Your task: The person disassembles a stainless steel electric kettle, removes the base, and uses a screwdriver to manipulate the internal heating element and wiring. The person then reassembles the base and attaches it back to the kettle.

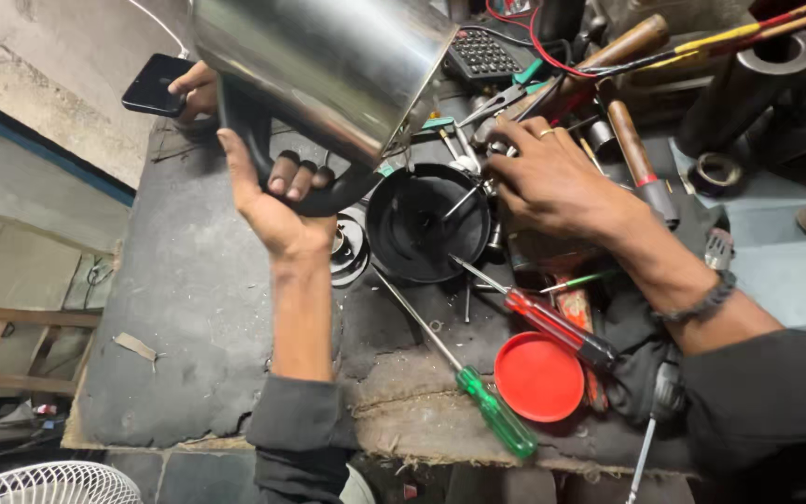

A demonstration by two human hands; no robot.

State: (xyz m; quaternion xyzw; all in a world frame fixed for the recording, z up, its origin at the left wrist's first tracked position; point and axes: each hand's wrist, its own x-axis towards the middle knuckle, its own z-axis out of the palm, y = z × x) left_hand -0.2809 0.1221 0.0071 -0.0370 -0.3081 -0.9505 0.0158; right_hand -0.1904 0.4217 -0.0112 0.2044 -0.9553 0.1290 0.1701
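left hand (pixel 277 201) grip closed round kettle (pixel 328 65) handle | kettle body above | right hand (pixel 552 182) grip unclear

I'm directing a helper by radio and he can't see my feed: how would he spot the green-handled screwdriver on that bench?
Start at the dark, worn workbench and go to its near edge, just left of the round red lid. The green-handled screwdriver lies there at a slant, its long shaft pointing up toward the black round base. Its translucent green handle sets it apart from the red-handled screwdriver beside it.
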